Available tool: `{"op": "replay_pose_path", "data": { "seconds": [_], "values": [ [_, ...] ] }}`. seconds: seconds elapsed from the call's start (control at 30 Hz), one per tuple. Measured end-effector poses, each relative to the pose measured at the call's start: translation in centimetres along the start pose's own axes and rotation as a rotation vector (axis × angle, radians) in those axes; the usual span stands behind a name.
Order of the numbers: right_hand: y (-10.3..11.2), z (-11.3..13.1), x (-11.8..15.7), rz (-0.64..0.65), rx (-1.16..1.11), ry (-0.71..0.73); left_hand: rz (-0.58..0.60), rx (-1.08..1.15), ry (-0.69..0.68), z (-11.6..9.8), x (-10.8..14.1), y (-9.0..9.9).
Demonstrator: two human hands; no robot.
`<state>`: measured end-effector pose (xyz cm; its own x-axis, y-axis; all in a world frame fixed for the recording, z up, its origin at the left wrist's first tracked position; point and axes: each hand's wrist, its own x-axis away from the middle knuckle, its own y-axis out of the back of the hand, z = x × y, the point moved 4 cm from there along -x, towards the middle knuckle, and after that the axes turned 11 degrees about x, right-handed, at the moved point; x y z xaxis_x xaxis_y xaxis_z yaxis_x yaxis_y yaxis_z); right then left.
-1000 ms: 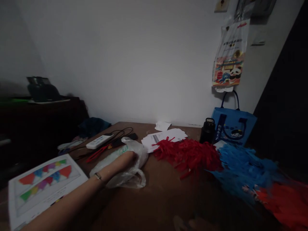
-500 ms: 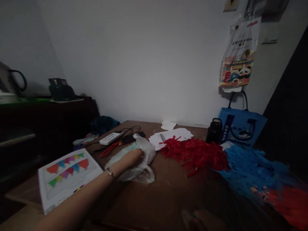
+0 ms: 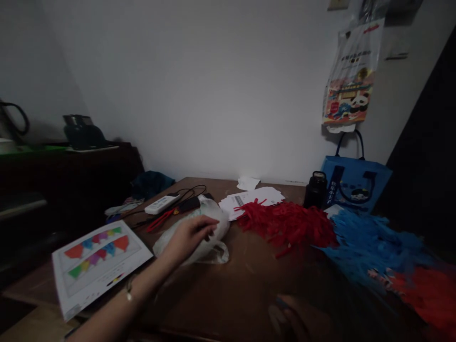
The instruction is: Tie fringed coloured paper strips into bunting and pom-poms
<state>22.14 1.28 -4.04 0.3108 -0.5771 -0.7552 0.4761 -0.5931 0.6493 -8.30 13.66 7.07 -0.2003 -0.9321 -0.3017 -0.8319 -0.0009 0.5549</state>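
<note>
A crumpled white plastic bag lies on the brown table, its handle loop toward me. Over it hovers my left hand, fingers bent and drawn together; whatever may be between the fingertips is too small to make out. My right hand is low at the bottom edge, dark and smeared, with its fingers hard to read. To the left lies a printed sheet picturing rows of colourful pennants. Right of the bag is a heap of red strips, and beside it a heap of blue strips.
White papers lie behind the red heap. A black bottle and a blue tote bag stand at the back right. Orange-red strips fill the right corner. A white power strip with cables lies back left.
My left hand has lifted out of the plastic bag and drawn back a little toward me. My right hand stays low at the bottom edge. The view has shifted slightly.
</note>
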Motion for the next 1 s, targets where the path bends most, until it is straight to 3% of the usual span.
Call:
{"op": "replay_pose_path", "data": {
  "seconds": [0.07,0.17,0.23,0.33,0.53,0.77,1.0],
  "values": [
    [0.4,0.6,-0.5,0.006,0.003,-0.063,0.117,0.169,-0.019,-2.1,2.7,-3.3],
    [1.3,1.5,-1.2,0.013,0.014,-0.139,0.320,0.827,0.162,-4.2,5.9,-9.5],
    [1.9,2.0,-1.6,0.015,0.027,-0.169,0.367,1.092,0.261,-4.8,7.0,-12.6],
    [2.6,2.6,-2.1,0.004,0.046,-0.180,0.362,1.240,0.282,-4.8,7.1,-15.2],
    [2.8,3.0,-2.6,0.010,0.026,-0.139,0.277,1.240,0.203,-3.4,7.0,-16.5],
    [2.9,2.9,-3.1,0.100,-0.042,-0.072,0.255,1.066,0.207,-3.8,7.2,-15.6],
    [2.5,3.0,-3.0,0.151,-0.075,-0.067,0.281,0.825,0.043,-4.6,7.4,-14.7]
  ]
}}
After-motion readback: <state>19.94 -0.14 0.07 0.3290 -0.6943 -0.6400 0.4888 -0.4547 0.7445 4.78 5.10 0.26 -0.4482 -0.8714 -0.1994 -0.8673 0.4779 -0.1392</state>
